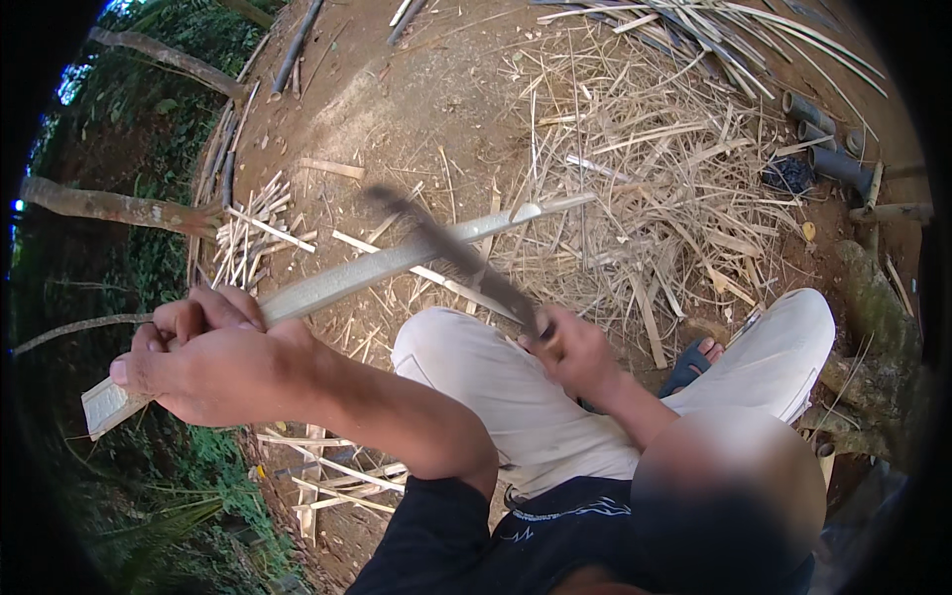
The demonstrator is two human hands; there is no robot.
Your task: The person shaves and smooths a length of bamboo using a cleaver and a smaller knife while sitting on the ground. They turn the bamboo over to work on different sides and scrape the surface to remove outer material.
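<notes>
Left hand (223, 359) is gripping a pale strip (347, 277), right hand (580, 352) is clutching a knife (486, 278), blurred blade (446, 246) crossing the strip, shavings (654, 188) lying beyond.

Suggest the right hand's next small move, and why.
Probably slide the knife along the pale strip, away from the left hand: the right hand holds the knife, which crosses the strip in view, and the left hand grips near the strip's lower-left end.
</notes>
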